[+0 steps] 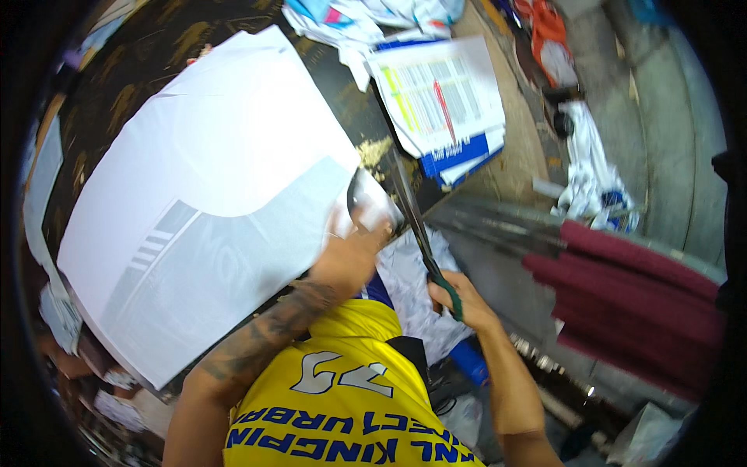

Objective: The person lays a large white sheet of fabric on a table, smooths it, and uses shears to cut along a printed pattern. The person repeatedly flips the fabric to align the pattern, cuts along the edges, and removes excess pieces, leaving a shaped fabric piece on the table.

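My right hand (463, 302) grips a pair of long scissors (416, 214) by the dark green handle, with the dark blades slanting away toward the table edge. My left hand (346, 257) is smeared by motion at the near right corner of a large white sheet (226, 124) with a pale grey printed pattern. Its fingers lie against a small white and grey rounded piece (373, 198), and whether they hold it is too blurred to tell. The sheet lies on the dark, stained tabletop (327, 74).
Beyond the scissors, a printed chart with a red pen (445, 109) rests on a blue and white paper pack (465, 162). White cloths (373, 19) are heaped at the back. White fabric (420, 261) hangs near my lap. Maroon cloth (638, 307) is at the right.
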`<state>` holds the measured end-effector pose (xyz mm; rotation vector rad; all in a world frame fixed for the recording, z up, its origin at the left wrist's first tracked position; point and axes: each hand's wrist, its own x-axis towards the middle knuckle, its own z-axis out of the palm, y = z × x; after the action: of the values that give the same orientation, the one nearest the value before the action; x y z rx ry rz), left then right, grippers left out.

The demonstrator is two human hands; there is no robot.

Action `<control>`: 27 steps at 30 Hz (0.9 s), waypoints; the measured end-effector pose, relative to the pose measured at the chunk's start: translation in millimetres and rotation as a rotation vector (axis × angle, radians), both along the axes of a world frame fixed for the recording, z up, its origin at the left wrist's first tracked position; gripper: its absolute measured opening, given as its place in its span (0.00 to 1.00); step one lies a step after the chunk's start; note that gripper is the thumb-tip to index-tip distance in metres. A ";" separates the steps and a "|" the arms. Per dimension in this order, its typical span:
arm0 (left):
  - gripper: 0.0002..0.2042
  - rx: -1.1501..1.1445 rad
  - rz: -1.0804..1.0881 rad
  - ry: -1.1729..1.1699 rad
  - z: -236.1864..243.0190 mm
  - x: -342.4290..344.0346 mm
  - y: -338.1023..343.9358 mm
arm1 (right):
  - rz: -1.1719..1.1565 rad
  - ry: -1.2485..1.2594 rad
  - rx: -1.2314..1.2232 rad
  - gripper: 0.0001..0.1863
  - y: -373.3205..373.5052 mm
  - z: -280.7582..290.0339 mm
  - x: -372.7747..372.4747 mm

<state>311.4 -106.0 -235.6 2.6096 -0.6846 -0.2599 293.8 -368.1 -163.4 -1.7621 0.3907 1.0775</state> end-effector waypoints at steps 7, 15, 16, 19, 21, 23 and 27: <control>0.11 -0.527 0.430 -0.026 -30.0 -18.0 6.2 | 0.663 0.031 -0.036 0.28 -54.9 -45.7 82.2; 0.21 -0.222 0.613 -0.032 -26.6 -5.0 25.9 | 0.651 -0.034 -0.159 0.35 7.3 -62.2 126.0; 0.21 -0.222 0.615 -0.036 -25.1 -5.0 23.7 | 0.648 0.001 -0.132 0.35 12.4 -59.3 126.5; 0.22 -0.225 0.615 -0.032 -27.5 -5.6 24.4 | 0.705 0.064 -0.197 0.35 25.2 -51.3 128.1; 0.22 -0.220 0.617 -0.026 -32.3 -7.3 27.7 | 0.629 0.056 -0.166 0.28 30.1 -48.2 129.2; 0.22 -0.226 0.601 -0.022 -36.4 -10.7 28.5 | 0.609 0.119 -0.096 0.27 30.9 -47.9 130.9; 0.21 -0.239 0.634 0.013 -36.2 -15.6 20.1 | 0.588 0.071 -0.184 0.31 30.4 -57.2 127.6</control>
<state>295.8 -85.8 -271.8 2.4383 0.1303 0.0033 421.4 -337.7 -220.6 -2.0686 0.0023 1.5562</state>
